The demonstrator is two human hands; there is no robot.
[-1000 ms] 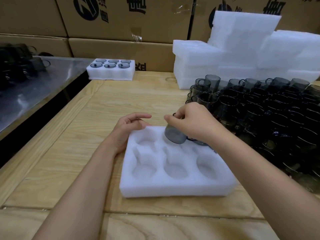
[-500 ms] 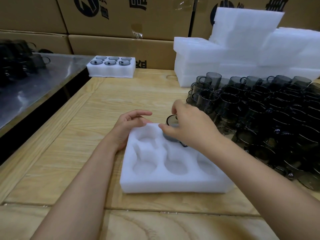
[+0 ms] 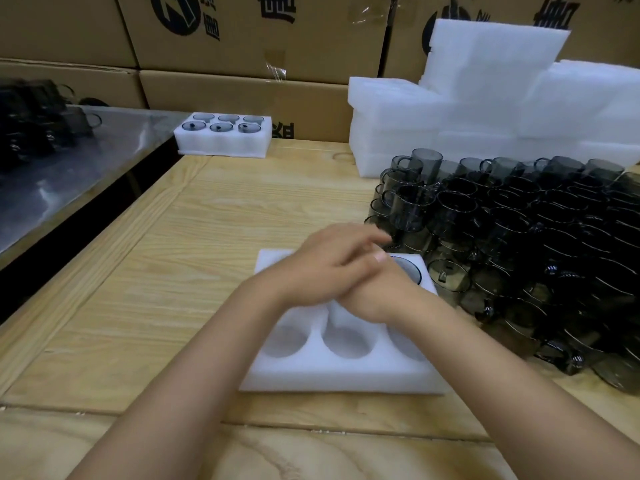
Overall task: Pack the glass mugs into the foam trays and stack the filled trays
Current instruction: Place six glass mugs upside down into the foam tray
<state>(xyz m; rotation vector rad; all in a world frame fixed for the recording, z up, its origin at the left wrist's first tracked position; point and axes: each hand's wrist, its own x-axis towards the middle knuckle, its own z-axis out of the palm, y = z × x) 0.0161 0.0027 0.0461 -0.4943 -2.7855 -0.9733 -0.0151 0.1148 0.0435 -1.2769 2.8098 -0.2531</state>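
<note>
A white foam tray (image 3: 339,379) lies on the wooden table in front of me. One grey glass mug (image 3: 410,271) sits in its far right pocket, and the three near pockets are empty. My left hand (image 3: 325,268) crosses over the tray with straight, blurred fingers that point right toward a big pile of grey glass mugs (image 3: 519,237). My right hand (image 3: 384,292) lies under the left one over the far pockets. Its fingers are hidden, so I cannot see what they hold.
A filled foam tray (image 3: 223,143) stands at the far left of the table. A stack of empty foam trays (image 3: 485,109) rises behind the mug pile. Cardboard boxes (image 3: 242,98) wall the back. A metal table (image 3: 69,161) with more mugs stands at the left.
My right hand lowered its mug into the tray's far row. My left hand left the tray's far left corner and swung right, over my right wrist.
</note>
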